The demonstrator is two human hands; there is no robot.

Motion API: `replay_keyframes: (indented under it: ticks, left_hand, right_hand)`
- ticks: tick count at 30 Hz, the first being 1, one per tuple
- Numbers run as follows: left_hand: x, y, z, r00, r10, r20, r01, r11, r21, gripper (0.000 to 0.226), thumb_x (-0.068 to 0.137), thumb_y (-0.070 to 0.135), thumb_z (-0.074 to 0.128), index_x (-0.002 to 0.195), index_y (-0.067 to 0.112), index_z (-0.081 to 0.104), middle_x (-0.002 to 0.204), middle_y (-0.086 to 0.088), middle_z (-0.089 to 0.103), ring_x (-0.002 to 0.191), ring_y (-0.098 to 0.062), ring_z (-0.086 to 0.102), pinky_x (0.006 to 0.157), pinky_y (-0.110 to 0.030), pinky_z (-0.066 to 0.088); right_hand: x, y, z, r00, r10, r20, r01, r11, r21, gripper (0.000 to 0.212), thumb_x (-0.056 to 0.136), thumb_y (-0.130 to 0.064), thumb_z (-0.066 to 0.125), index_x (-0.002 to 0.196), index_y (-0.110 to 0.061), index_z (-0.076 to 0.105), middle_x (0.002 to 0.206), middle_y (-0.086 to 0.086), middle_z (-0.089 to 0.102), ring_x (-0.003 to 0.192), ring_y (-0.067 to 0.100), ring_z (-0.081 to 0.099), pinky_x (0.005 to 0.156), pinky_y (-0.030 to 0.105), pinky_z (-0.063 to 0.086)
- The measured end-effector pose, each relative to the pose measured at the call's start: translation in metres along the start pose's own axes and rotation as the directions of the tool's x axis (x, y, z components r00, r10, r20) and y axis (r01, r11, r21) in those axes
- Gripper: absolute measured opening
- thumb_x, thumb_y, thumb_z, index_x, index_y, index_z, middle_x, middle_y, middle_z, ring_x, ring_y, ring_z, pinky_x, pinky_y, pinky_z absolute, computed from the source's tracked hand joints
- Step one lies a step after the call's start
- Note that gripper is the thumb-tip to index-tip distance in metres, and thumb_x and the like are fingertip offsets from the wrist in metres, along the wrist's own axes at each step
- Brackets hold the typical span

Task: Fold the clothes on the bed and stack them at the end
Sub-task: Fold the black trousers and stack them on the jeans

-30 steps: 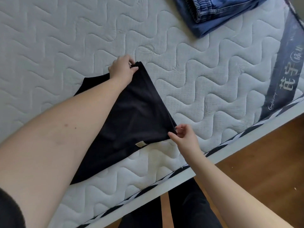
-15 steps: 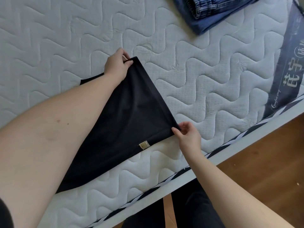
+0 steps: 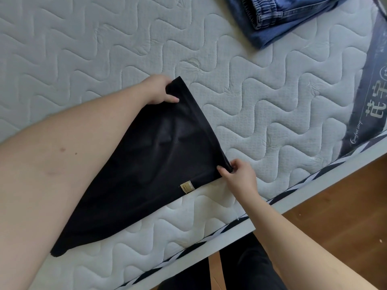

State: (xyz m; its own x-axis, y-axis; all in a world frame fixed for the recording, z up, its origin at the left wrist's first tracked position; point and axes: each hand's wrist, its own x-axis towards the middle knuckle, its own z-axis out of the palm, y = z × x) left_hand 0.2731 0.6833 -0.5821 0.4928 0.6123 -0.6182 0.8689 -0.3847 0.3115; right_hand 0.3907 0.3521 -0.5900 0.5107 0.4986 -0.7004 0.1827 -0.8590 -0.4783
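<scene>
On the bed (image 3: 261, 105), left hand (image 3: 159, 91) and right hand (image 3: 238, 175) each pinch a corner of the black garment (image 3: 150, 164), mid-fold; next, probably lay that edge over evenly.

1. We see a black garment (image 3: 150, 164) of soft, matt cloth, with a small tan woven label (image 3: 187, 186) on it.
2. We see a mattress (image 3: 104, 49) covered in pale quilted fabric, stitched in wavy lines.
3. We see folded blue denim (image 3: 278, 13), coarser in weave.
4. We see a floor (image 3: 335, 206) of smooth brown wood with a slight sheen.
</scene>
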Motion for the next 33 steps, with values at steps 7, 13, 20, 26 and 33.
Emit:
replay_keyframes:
  ticks: [7, 13, 20, 26, 33]
  left_hand:
    - [-0.004, -0.006, 0.009, 0.963, -0.037, -0.268, -0.024, 0.975, -0.221, 0.015, 0.092, 0.024, 0.062, 0.106, 0.025, 0.067, 0.103, 0.002, 0.067, 0.099, -0.020, 0.060, 0.081, -0.027, 0.042]
    - [-0.017, -0.013, 0.018, 0.864, -0.030, -0.503, -0.090, 0.973, -0.213, 0.023, 0.095, 0.024, 0.055, 0.117, 0.021, 0.059, 0.110, 0.002, 0.063, 0.103, -0.018, 0.057, 0.090, -0.034, 0.045]
    - [-0.059, -0.078, 0.021, 0.849, -0.121, -0.515, 0.071, 0.991, -0.116, 0.034, 0.095, 0.027, 0.056, 0.129, 0.020, 0.055, 0.124, -0.006, 0.059, 0.115, -0.029, 0.052, 0.095, -0.041, 0.041]
    - [-0.086, -0.138, 0.032, 0.859, -0.385, -0.336, 0.246, 0.888, -0.389, 0.040, 0.092, 0.033, 0.064, 0.129, 0.021, 0.054, 0.127, -0.007, 0.055, 0.114, -0.027, 0.055, 0.094, -0.036, 0.045]
    - [-0.089, -0.149, 0.033, 0.835, -0.488, -0.254, 0.226, 0.725, -0.651, 0.027, 0.090, 0.032, 0.068, 0.112, 0.018, 0.061, 0.103, 0.004, 0.061, 0.098, -0.018, 0.060, 0.078, -0.024, 0.043]
  right_hand:
    - [-0.001, -0.001, -0.007, 0.998, 0.051, 0.030, -0.053, 0.996, 0.066, 0.029, 0.084, -0.041, 0.073, 0.085, -0.016, 0.058, 0.064, 0.001, 0.069, 0.065, 0.014, 0.067, 0.063, 0.032, 0.051]
    - [0.005, -0.003, -0.012, 0.997, 0.000, -0.074, 0.003, 0.999, 0.034, 0.029, 0.085, -0.048, 0.069, 0.097, -0.027, 0.054, 0.081, -0.007, 0.059, 0.073, 0.007, 0.059, 0.056, 0.025, 0.040]
    - [0.022, -0.047, -0.009, 0.979, -0.141, -0.150, 0.153, 0.986, 0.073, 0.022, 0.090, -0.051, 0.059, 0.102, -0.032, 0.055, 0.075, -0.007, 0.059, 0.069, 0.008, 0.060, 0.056, 0.023, 0.039]
    - [0.046, -0.127, 0.010, 0.928, -0.360, -0.094, 0.365, 0.929, 0.052, 0.016, 0.092, -0.042, 0.060, 0.106, -0.035, 0.054, 0.085, -0.015, 0.061, 0.077, -0.006, 0.059, 0.053, 0.007, 0.040]
    - [0.058, -0.190, 0.050, 0.820, -0.572, -0.011, 0.560, 0.808, -0.184, 0.043, 0.091, -0.033, 0.064, 0.131, -0.030, 0.050, 0.124, -0.008, 0.054, 0.114, 0.012, 0.049, 0.099, 0.032, 0.041]
